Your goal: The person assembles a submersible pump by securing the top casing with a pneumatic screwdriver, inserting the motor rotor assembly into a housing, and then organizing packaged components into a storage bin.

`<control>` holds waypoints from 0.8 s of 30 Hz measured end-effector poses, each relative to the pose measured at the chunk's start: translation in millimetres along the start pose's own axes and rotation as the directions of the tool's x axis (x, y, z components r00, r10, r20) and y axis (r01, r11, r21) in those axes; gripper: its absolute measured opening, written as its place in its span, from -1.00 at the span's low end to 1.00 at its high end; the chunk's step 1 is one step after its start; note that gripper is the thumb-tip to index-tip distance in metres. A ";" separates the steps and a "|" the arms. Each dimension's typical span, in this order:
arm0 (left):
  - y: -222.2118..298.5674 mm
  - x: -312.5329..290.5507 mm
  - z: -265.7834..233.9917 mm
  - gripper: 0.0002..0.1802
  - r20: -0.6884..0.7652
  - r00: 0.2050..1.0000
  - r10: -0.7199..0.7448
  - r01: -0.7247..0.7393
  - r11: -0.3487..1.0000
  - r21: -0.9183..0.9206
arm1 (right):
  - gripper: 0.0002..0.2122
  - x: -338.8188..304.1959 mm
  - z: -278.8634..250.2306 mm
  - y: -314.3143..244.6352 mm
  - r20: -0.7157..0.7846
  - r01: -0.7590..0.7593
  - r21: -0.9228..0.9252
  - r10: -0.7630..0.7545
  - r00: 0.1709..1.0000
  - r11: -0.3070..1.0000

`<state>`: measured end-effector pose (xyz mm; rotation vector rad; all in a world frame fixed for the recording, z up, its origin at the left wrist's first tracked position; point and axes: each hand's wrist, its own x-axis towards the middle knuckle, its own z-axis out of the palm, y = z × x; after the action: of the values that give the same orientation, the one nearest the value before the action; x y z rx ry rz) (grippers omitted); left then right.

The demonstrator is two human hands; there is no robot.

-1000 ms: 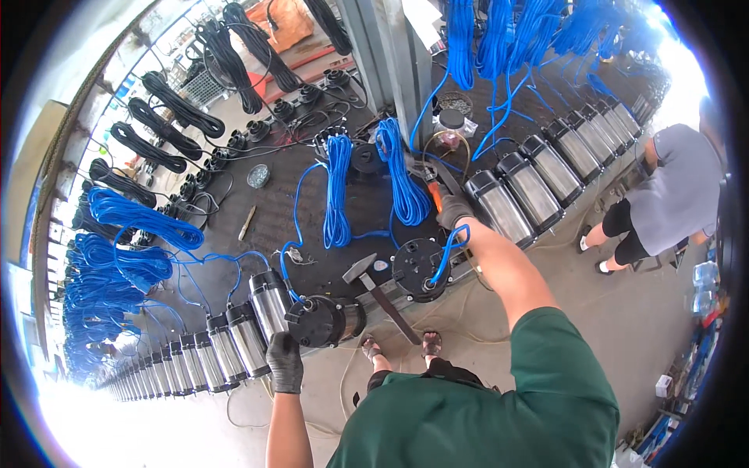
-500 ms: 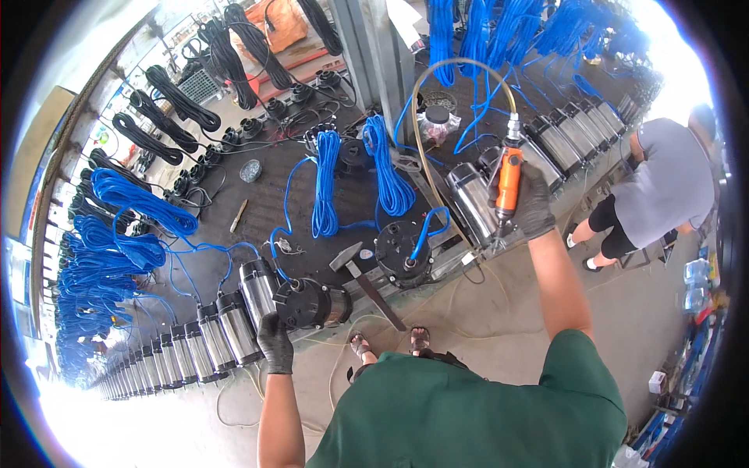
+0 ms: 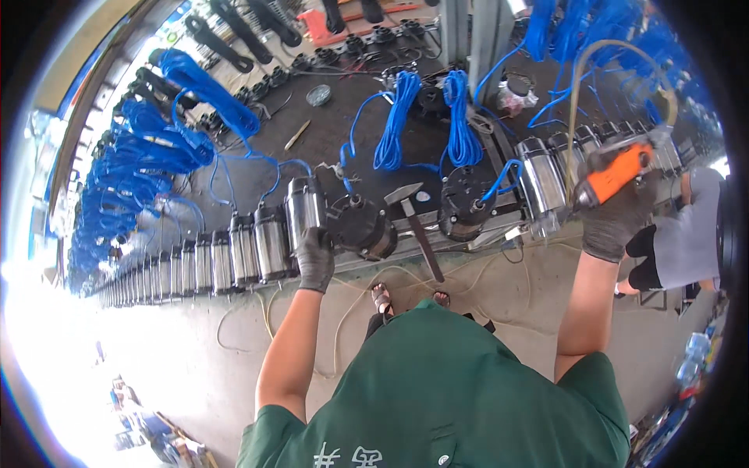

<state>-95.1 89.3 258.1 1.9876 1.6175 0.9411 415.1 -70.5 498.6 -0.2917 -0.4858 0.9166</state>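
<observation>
My right hand (image 3: 620, 214), in a dark grey glove, is wrapped round an orange air screwdriver (image 3: 621, 173). The tool is tilted, and a pale hose (image 3: 576, 101) loops up from it. My left hand (image 3: 315, 264), gloved too, has its fingers curled on the near end of a shiny pump cylinder (image 3: 305, 204). Right beside that hand lies a pump with a round black end cap (image 3: 355, 222), a blue cable rising from it. Another black-capped pump (image 3: 466, 199) stands farther right. Between these two, a hammer (image 3: 413, 218) rests with its handle over the bench edge.
A long row of silver pump cylinders (image 3: 221, 257) lines the bench edge leftward; more cylinders (image 3: 541, 175) stand at the right. Coiled blue cables (image 3: 398, 121) lie on the dark bench (image 3: 312, 144). A metal post (image 3: 472, 47) rises behind. A person in grey (image 3: 694, 234) is at the right.
My right hand has swung the screwdriver from upright to tilted sideways, farther right. My left hand stays at the pump cylinder. The whole view has shifted, so the bench appears higher.
</observation>
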 end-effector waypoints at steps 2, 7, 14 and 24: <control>-1.2 3.3 -7.1 -0.94 0.008 1.000 0.019 -0.019 1.000 -0.012 | -0.44 -6.5 30.5 35.7 0.099 0.057 -0.145 -0.043 0.994 0.988; 7.8 23.6 -30.0 -0.91 0.268 0.950 0.163 -0.164 0.986 -0.019 | -0.49 -17.0 35.9 172.5 0.205 -0.106 -0.310 0.175 0.963 0.945; 43.0 78.4 -21.8 -0.50 0.590 0.804 -0.077 0.440 0.744 -0.502 | -0.41 -34.6 11.6 293.7 0.159 -0.199 -0.403 0.283 0.946 0.893; 29.7 109.9 9.9 -0.47 0.822 0.552 0.140 0.648 0.549 -0.528 | -0.51 -44.3 26.2 330.3 -0.029 -0.236 -0.695 0.301 0.953 0.679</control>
<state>-56.7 189.1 298.4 1.0864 0.6894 0.3552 152.6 86.1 363.3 -1.0453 -0.8865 1.0079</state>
